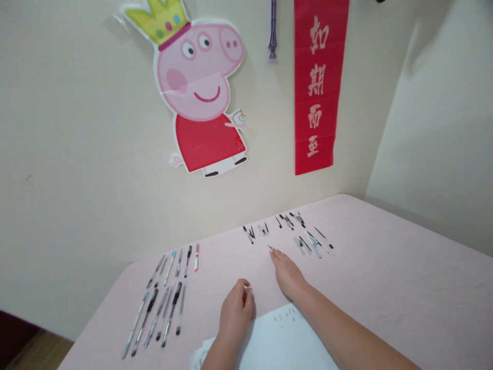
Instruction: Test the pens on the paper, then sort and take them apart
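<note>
My right hand (288,275) reaches forward over the pink tabletop, fingers pressed together. A thin dark pointed piece (270,246) sticks out at its fingertips; its kind is too small to tell. Closer to me, my left hand (235,309) is curled beside the white paper, and what its fingers hold, if anything, is hidden. Beyond the right hand lie small groups of dark and clear pen parts (249,234), with more parts (314,241) to the right. Under my forearms is a stack of white paper (283,339) with small marks near its top edge.
Two rows of pens lie on the left: a back row with a pink pen (197,257) and a front row with a black-gripped pen (172,313). The pink-covered table (404,272) meets a wall bearing a cartoon pig cutout (208,139) and a red banner (319,87).
</note>
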